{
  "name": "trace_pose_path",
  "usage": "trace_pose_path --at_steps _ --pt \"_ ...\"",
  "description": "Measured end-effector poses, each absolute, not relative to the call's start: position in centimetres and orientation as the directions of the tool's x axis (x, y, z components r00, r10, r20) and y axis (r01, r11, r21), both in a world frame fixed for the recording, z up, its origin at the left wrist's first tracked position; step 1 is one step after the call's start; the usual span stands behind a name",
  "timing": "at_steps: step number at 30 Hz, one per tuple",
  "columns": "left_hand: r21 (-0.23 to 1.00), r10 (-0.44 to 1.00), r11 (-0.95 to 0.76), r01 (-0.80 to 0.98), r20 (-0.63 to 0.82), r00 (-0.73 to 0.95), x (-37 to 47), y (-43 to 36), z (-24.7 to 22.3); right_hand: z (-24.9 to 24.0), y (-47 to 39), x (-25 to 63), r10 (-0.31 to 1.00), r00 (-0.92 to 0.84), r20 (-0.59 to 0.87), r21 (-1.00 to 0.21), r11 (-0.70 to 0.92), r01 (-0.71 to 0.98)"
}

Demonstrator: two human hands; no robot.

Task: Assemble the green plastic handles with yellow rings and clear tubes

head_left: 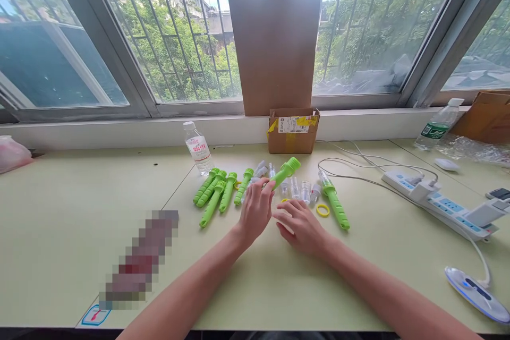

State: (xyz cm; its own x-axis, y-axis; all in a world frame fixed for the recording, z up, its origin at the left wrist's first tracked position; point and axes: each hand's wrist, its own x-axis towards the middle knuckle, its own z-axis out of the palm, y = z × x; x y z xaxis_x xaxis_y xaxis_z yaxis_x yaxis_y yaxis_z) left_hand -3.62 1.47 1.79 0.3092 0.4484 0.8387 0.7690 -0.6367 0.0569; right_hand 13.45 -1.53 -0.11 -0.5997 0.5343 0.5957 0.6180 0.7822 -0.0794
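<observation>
My left hand [256, 210] is closed round the lower end of a green plastic handle [286, 171], whose wide threaded end points up and to the right. Just right of it, my right hand [300, 224] hovers low near the table with its fingers apart, holding nothing visible. Several green handles [213, 203] lie in a group to the left. Another green handle with a clear tip [337, 207] lies at the right. Between them are clear plastic pieces [305, 191] and a yellow ring [322, 210]. A second yellow ring is partly hidden behind my right hand.
A water bottle [198, 149] stands behind the left handles, and an open cardboard box [294, 141] at the back centre. On the right are a white power strip [442, 203], cables, a white oval device [476, 295] and another bottle [438, 125]. Windows line the back.
</observation>
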Motion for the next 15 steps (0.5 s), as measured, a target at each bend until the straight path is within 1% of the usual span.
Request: trace_pose_path --at_steps 3,6,9,10,12,15 --pt "0.088 0.485 -0.659 0.747 0.809 0.333 -3.3 1.3 1.6 0.4 -1.1 14.5 0.572 -0.530 0.626 -0.048 0.707 0.705" --pt "0.076 0.448 -0.708 0.702 0.817 0.363 -3.1 1.3 1.3 1.1 -0.9 16.0 0.698 -0.438 0.567 -0.015 0.540 0.842" --pt "0.033 0.385 -0.730 0.683 0.845 0.372 -2.9 1.3 0.9 2.1 -1.0 17.6 0.864 -0.287 0.414 -0.038 0.332 0.943" --pt "0.019 0.369 -0.733 0.680 0.851 0.374 -2.8 1.3 0.8 2.3 -1.0 18.0 0.898 -0.250 0.362 -0.028 0.279 0.960" --pt "-0.002 0.346 -0.739 0.674 0.857 0.381 -2.8 1.3 0.5 2.7 -1.2 18.6 0.939 -0.205 0.276 0.002 0.213 0.977" --pt "-0.013 0.328 -0.737 0.676 0.867 0.375 -2.8 1.3 0.4 2.8 -1.3 18.8 0.969 -0.191 0.158 0.046 0.186 0.981"
